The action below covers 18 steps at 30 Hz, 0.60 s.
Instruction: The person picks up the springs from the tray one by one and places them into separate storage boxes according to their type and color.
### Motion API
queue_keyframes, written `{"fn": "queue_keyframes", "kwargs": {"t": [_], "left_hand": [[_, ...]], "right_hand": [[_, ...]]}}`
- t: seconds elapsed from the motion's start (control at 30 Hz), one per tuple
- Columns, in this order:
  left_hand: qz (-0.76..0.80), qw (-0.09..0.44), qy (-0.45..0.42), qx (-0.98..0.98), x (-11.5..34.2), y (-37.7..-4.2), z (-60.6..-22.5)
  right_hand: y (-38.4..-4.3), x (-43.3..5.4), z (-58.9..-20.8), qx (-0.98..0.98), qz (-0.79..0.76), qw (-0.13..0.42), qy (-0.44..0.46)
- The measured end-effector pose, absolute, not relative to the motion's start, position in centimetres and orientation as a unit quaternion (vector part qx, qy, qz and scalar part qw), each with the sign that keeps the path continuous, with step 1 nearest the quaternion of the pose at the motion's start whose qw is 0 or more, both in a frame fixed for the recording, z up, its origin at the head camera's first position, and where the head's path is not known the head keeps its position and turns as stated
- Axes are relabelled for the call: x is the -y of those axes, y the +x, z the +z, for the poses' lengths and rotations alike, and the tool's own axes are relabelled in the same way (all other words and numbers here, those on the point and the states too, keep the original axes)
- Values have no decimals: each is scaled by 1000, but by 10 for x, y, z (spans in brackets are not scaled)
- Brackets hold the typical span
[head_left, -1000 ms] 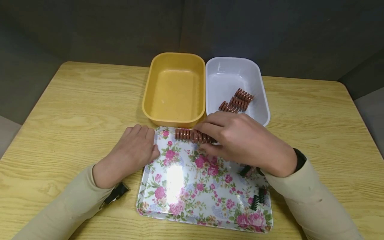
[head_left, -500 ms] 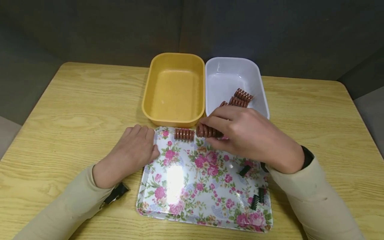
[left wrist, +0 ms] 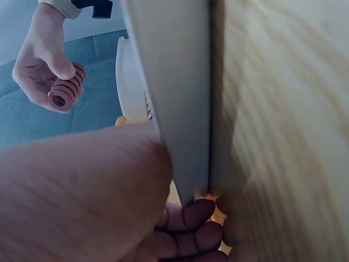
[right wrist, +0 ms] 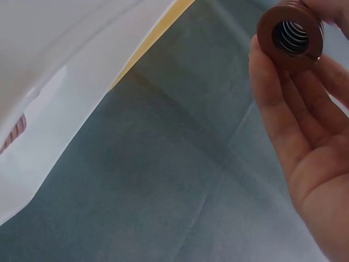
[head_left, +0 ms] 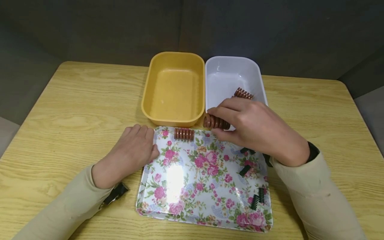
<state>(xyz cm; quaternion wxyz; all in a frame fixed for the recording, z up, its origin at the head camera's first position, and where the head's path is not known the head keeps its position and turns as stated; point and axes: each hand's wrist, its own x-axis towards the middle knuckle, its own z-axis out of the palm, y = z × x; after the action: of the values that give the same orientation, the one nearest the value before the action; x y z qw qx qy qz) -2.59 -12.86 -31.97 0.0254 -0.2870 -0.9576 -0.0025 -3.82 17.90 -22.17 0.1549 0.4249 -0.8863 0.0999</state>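
My right hand (head_left: 258, 128) pinches a brown coil spring (head_left: 216, 122) between thumb and fingers, above the gap between the floral tray (head_left: 198, 200) and the white bin (head_left: 220, 85). The right wrist view shows the spring's ring-shaped end (right wrist: 267, 33) facing the camera. Another brown spring (head_left: 184, 134) lies along the tray's far edge. Inside the white bin a brown spring (head_left: 243, 93) shows beyond my right hand, which hides part of the bin. My left hand (head_left: 127, 155) grips the tray's left edge, its fingers (left wrist: 199, 214) curled at the rim.
A yellow bin (head_left: 175, 96) stands left of the white bin, side against side. Several small dark green springs (head_left: 254, 202) lie on the tray's right part. A dark wall (head_left: 120, 30) rises behind the wooden table (head_left: 90, 96).
My right hand has lifted the brown spring off the tray's far edge and moved it up and right toward the white bin. The left hand stays at the tray's left edge.
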Motion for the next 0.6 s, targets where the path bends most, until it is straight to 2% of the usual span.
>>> {"fn": "queue_keyframes", "kwargs": {"t": [0.6], "left_hand": [[-4,17,-281,960,128,-25,-319]], "right_hand": [[-48,-192,-220,902,110,151,388]]}}
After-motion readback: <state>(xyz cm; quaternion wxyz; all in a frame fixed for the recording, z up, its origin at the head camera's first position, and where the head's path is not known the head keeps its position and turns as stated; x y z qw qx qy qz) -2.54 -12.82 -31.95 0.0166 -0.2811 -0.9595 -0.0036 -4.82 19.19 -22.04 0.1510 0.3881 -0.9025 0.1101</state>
